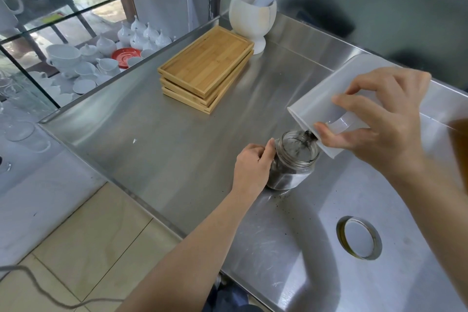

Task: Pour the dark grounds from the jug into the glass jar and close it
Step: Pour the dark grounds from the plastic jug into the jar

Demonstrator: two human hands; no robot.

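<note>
A small glass jar (pixel 291 170) stands upright on the steel counter, partly filled with dark grounds. My left hand (pixel 253 167) grips its left side. My right hand (pixel 379 124) holds a white plastic jug (pixel 326 94) by the handle, tipped down to the left with its spout just over the jar's mouth. Dark grounds (pixel 307 135) spill from the spout into the jar. The jar's round metal lid (pixel 359 237) lies on the counter at the near right, inner side up. A few specks of grounds lie on the counter by the jar's base.
Three stacked wooden trays (pixel 207 66) sit at the counter's (pixel 157 139) far middle, with a white mortar and pestle (pixel 252 16) behind them. Glass shelves (pixel 76 20) with white crockery stand to the left. The counter's left edge drops to a tiled floor.
</note>
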